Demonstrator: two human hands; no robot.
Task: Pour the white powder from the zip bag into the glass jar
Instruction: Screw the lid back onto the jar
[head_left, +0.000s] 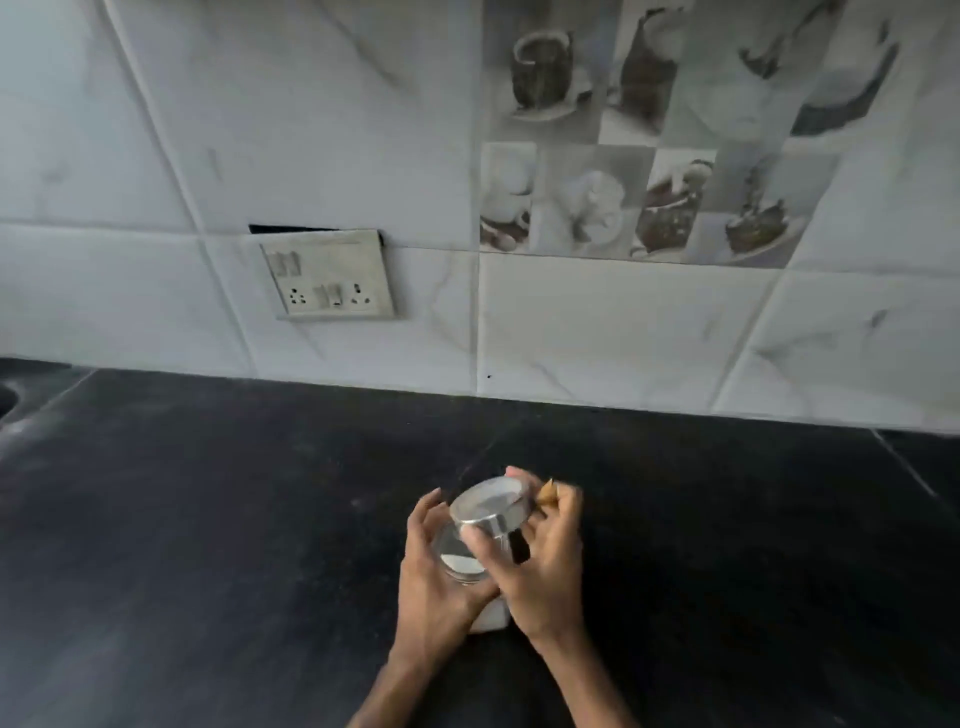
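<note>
A glass jar (460, 564) with white powder inside stands on the black counter (208, 519), low in the middle of the view. My left hand (431, 577) grips the jar's side. My right hand (545, 566) holds a shiny metal lid (488, 504), tilted, at the jar's mouth, its fingers curled round the rim. Under both hands shows a white patch (488, 618), perhaps the jar's lower part or the zip bag; I cannot tell which.
A tiled wall rises behind the counter, with a switch and socket panel (330, 275) at the left. A dark round edge, perhaps a sink (8, 402), shows at the far left. A seam in the counter (904, 465) runs at the right.
</note>
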